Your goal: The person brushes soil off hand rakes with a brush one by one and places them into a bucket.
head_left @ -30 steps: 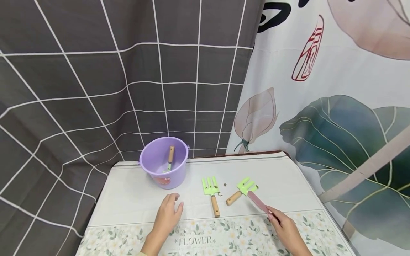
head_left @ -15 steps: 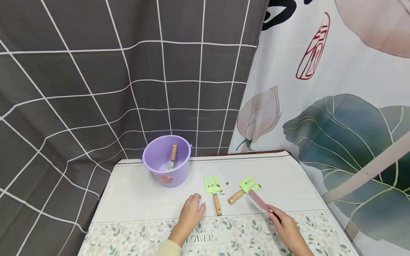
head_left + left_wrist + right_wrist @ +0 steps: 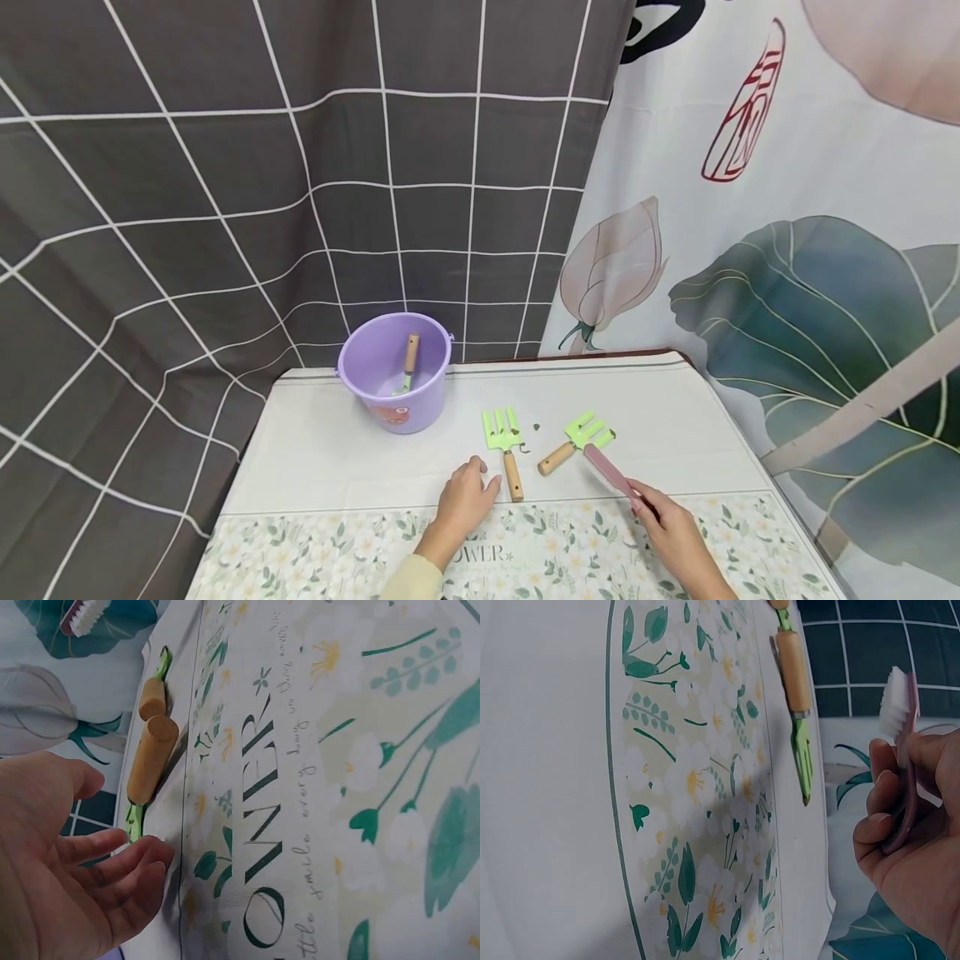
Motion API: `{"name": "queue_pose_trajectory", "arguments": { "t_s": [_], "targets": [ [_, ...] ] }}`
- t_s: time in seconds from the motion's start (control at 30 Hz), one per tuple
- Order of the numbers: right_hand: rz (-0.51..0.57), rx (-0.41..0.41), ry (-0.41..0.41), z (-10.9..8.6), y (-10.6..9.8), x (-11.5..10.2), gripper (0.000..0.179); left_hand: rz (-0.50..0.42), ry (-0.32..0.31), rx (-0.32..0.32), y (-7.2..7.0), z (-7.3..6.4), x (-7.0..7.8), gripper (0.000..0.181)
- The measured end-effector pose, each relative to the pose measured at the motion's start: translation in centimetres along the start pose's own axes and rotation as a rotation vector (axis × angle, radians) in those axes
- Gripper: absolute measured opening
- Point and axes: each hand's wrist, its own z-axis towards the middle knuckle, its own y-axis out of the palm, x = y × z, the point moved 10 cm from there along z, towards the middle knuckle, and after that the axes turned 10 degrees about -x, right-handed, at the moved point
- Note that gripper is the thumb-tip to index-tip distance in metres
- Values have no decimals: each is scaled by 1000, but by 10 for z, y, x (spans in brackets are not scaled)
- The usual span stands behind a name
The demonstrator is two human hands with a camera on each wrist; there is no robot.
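Observation:
My right hand (image 3: 673, 533) grips a pink scrub brush (image 3: 609, 472); its white bristles (image 3: 895, 701) show in the right wrist view. The brush head overlaps the lower end of a green hand fork's tines (image 3: 587, 430) in the head view. That fork lies slanted, its wooden handle (image 3: 557, 459) toward the left. Another green hand fork (image 3: 502, 429) lies left of it, handle (image 3: 513, 477) toward me. My left hand (image 3: 463, 500) is just left of this handle, fingers loosely bent and holding nothing. In the left wrist view the handle end (image 3: 163, 727) stands beyond the thumb.
A purple bucket (image 3: 431, 408) stands at the back left with a wooden-handled green tool (image 3: 411, 354) leaning inside. Dark crumbs (image 3: 536, 427) lie around the forks. A flowered cloth (image 3: 315, 542) covers the table front. Curtains hang behind, and a pale pole (image 3: 870, 408) slants at the right.
My left hand has moved right, from below the bucket to beside the left fork's handle. The right hand keeps holding the brush at the other fork. The view has shifted slightly.

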Motion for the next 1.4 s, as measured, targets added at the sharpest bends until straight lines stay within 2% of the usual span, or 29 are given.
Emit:
{"name": "queue_pose_trajectory", "arguments": {
  "t_s": [0.2,0.5,0.73,0.83,1.03,1.1,1.2,1.4],
  "targets": [
    [0,1,3,0,0,1,34,-30,-26,-22,7,3,-1,28],
    [-16,5,-2,1,-2,1,35,-153,-124,-119,24,8,-4,42],
    [-13,5,-11,2,0,-1,34,-229,-173,-144,37,12,-2,46],
    [0,6,-12,2,1,-2,33,-225,-182,-142,39,15,0,50],
    [17,-15,-5,6,3,-2,34,-170,-197,-135,38,24,3,72],
    [20,-24,5,7,3,-2,35,-153,-191,-132,37,28,4,75],
    [36,-34,16,8,4,-2,35,-134,-177,-126,37,31,7,71],
    [28,-37,14,10,8,-2,34,-128,-183,-106,34,28,9,44]
  ]
}}
